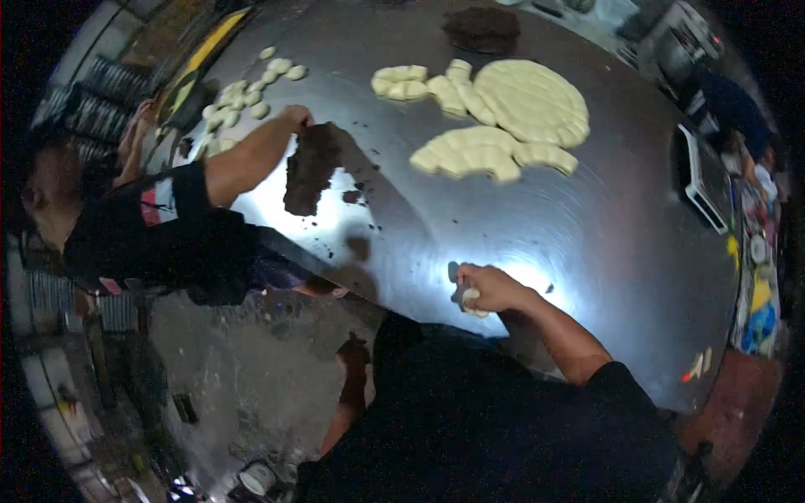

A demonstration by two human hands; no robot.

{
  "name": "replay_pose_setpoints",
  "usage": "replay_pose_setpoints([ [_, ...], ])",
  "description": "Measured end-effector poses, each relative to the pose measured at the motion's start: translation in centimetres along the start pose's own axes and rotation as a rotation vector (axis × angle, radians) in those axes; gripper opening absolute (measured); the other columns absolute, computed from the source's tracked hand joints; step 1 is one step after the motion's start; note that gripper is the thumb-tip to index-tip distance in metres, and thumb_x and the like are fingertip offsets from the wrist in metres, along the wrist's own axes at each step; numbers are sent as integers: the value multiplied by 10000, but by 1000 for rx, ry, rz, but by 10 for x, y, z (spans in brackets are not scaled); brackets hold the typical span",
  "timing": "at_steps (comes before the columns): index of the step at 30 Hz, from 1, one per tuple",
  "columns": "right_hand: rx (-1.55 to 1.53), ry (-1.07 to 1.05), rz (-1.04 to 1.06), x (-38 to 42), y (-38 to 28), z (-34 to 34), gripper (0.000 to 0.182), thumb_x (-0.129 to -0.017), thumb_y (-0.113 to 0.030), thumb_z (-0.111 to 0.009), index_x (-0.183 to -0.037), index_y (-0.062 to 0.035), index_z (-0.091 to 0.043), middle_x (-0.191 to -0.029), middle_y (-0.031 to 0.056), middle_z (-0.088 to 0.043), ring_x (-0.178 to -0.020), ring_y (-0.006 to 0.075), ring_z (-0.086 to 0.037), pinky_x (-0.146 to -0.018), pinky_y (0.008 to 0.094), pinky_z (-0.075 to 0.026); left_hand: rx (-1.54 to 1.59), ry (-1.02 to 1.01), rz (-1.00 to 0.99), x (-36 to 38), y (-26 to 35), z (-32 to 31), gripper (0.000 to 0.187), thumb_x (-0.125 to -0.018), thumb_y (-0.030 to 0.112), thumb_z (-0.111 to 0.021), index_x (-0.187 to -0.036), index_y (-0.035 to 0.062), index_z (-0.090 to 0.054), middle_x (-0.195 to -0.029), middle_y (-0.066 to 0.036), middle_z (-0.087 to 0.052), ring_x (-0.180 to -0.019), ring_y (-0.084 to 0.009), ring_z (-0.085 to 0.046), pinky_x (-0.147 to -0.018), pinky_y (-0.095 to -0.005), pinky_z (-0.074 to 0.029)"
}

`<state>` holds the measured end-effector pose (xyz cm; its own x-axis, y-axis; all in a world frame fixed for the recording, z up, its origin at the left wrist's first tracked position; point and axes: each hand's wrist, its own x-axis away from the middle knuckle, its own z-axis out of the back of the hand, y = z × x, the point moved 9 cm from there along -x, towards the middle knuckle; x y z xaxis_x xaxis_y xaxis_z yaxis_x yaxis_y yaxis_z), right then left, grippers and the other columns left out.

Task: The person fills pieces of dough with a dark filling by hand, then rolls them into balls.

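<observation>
My right hand [495,289] is closed at the near edge of the metal worktable [402,226], low over its surface. A small pale piece of dough [472,297] shows beneath its fingers. My left hand [355,350] hangs in shadow beside my body, over the floor, with its fingers apart and nothing visible in it. Beyond my right hand lie a scored round slab of dough [532,101], a curved slab [470,151] and smaller strips of dough [402,82].
At left a co-worker's arm [251,159] reaches over a dark crumbly mass [312,172]. Small dough balls [239,105] lie beyond it. Another dark mound [482,29] sits at the far edge. A white-framed device [703,180] stands at right, near another person [738,117].
</observation>
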<state>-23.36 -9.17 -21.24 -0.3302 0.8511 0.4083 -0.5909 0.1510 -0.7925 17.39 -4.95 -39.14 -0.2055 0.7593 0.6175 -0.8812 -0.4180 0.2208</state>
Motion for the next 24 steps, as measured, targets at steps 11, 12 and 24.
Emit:
replay_pose_setpoints([
  [11,-658,830,519,-109,-162,182,213,-837,-151,-664,-996,-13,-628,-885,115,-660,-758,173,-673,-628,281,-518,639,-142,-140,-29,59,25,467,-998,389,-470,-836,-19,-629,-561,-60,-534,-439,-129,-492,-414,-292,-420],
  [12,-384,947,548,-86,-163,183,167,-821,-149,-664,-910,-8,-654,-838,116,-662,-728,183,-669,-634,297,-515,640,-143,-124,-27,54,26,456,-997,380,-475,-834,-17,-628,-563,-59,-534,-442,-128,-493,-416,-290,-419],
  [24,539,1081,-355,23,181,258,535,-790,-313,-665,-1306,-304,-520,-1299,159,-496,-1199,387,-440,-1000,557,-349,705,-155,-122,45,77,28,325,-979,270,-541,-813,2,-620,-587,-37,-532,-489,-116,-502,-443,-269,-409],
])
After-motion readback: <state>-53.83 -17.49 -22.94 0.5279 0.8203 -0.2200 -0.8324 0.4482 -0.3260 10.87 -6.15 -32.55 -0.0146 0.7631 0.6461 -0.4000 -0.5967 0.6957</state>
